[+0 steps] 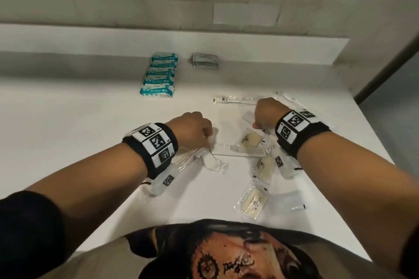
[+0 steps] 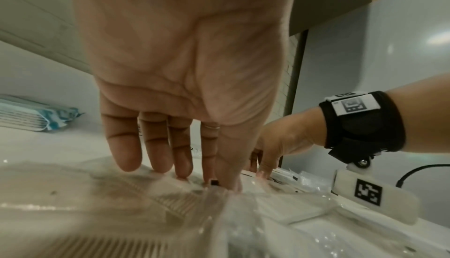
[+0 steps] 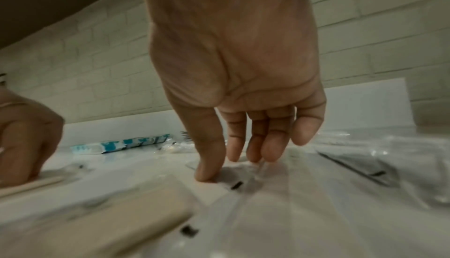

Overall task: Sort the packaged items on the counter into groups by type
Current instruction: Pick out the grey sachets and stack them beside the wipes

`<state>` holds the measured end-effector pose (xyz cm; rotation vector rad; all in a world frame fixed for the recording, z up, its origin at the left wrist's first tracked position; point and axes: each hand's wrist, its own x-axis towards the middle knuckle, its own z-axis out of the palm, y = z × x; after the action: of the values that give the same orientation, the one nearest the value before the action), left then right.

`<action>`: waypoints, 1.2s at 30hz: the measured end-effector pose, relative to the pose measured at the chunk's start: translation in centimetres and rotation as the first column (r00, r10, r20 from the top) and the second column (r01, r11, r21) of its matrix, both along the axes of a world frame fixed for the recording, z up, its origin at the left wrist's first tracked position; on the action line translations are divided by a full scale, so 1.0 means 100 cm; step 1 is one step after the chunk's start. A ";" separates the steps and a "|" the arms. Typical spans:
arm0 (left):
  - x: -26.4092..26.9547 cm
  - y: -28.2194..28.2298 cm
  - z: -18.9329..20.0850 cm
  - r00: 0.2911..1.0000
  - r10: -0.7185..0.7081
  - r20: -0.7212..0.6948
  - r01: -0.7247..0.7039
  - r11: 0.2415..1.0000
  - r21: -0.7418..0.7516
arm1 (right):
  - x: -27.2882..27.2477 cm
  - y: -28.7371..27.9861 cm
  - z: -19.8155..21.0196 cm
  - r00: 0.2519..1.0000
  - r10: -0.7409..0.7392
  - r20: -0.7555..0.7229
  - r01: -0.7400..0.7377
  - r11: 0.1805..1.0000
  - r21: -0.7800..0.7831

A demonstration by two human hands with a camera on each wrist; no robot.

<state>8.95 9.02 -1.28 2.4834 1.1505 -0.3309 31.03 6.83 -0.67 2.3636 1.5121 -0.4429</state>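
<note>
Head view: reached down with left hand [image 1: 195, 129] to the near end of the white plastic comb in its clear wrapper [image 1: 240, 150], fingers almost straight, tips set on the film, nothing closed round it. Probably pinned the slippery wrapper that way so as to get an edge up; whether thumb and forefinger had begun a pinch, could not tell.

Lowered right hand [image 1: 267, 112] likewise, relaxed and grasping nothing, thumb tip pressed on a flat white card-like item in a clear packet [image 1: 248, 118], other fingers touching down just behind it. Seemingly worked two unsorted items at once, one per hand.

Lay loose around both hands on the white worktop [image 1: 90, 120]:
- cream soap bars in clear packets [image 1: 251, 139], one just beside the comb, more nearer the body
- a small white piece in crinkled clear film [image 1: 213, 162] near the left wrist
- a long clear sleeve with a toothbrush-like item [image 1: 235, 99] beyond the right hand

Overlapped in places, so likely to drag a neighbour along when lifting.

Stood already grouped at the back, well apart from the clutter: a neat row of teal-and-white soft packs [image 1: 159, 75] and, beside it, a small stack of grey sachets [image 1: 205, 60]. Judged the sorting partly done, with the near pile left to do.
</note>
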 end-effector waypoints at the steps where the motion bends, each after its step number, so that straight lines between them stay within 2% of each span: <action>1: 0.000 -0.001 -0.003 1.000 0.014 0.011 -0.014 1.000 0.009 | -0.003 -0.003 0.001 1.000 -0.007 -0.015 0.007 1.000 0.007; 3: 0.003 -0.008 -0.008 0.997 0.040 0.058 -0.042 0.999 0.030 | -0.006 -0.007 0.002 0.999 0.025 -0.031 -0.025 1.000 0.007; 5: 0.012 -0.018 -0.011 0.995 0.028 0.097 -0.031 0.999 0.031 | -0.007 -0.010 0.005 0.993 0.118 -0.015 -0.119 0.992 -0.031; 9: 0.039 -0.044 -0.007 0.992 -0.089 0.086 0.085 0.995 0.054 | -0.012 -0.016 0.003 0.980 0.180 -0.084 -0.184 0.982 -0.035; 11: 0.048 -0.050 -0.002 0.994 -0.097 0.043 0.092 0.990 0.106 | -0.006 -0.022 0.005 0.954 0.121 -0.274 -0.088 0.988 0.130; 13: 0.051 -0.044 0.002 0.998 -0.050 -0.030 0.054 0.986 0.155 | 0.004 -0.034 0.018 0.863 0.117 -0.492 0.077 0.931 0.357; 15: 0.049 -0.034 0.005 0.994 0.027 -0.109 -0.006 0.982 0.188 | 0.017 -0.054 0.040 0.807 0.155 -0.569 0.122 0.901 0.417; 17: 0.051 -0.028 0.005 0.984 0.081 -0.157 -0.041 0.970 0.239 | 0.030 -0.082 0.055 0.818 0.200 -0.540 -0.027 0.950 0.312; 19: 0.062 -0.030 0.006 0.985 0.091 -0.147 -0.050 0.964 0.262 | 0.037 -0.111 0.054 0.847 0.232 -0.478 -0.198 0.973 0.121; 21: 0.084 -0.038 0.007 0.995 0.058 -0.087 -0.036 0.971 0.235 | 0.035 -0.140 0.044 0.862 0.260 -0.435 -0.305 0.952 -0.035; 23: 0.109 -0.050 0.006 1.000 0.012 -0.017 -0.009 0.985 0.171 | 0.027 -0.165 0.032 0.867 0.344 -0.361 -0.403 0.910 -0.101; 26: 0.142 -0.065 0.000 1.000 -0.001 0.013 -0.001 0.995 0.103 | 0.018 -0.190 0.016 0.835 0.457 -0.307 -0.476 0.879 0.014; 29: 0.161 -0.070 -0.001 0.999 0.046 0.013 -0.047 0.996 0.081 | 0.023 -0.197 0.008 0.824 0.488 -0.288 -0.465 0.873 0.149; 33: 0.168 -0.068 -0.001 0.991 0.126 -0.048 -0.125 0.992 0.017 | 0.038 -0.204 0.007 0.877 0.384 -0.288 -0.366 0.923 0.118; 36: 0.163 -0.066 -0.001 0.987 0.119 -0.110 -0.123 0.992 -0.025 | 0.064 -0.199 0.004 0.938 0.300 -0.175 -0.253 0.936 0.247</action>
<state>25.22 2.39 -1.35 2.3804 1.3224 -0.4508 37.41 -13.08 -0.25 2.2648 2.0573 -0.4896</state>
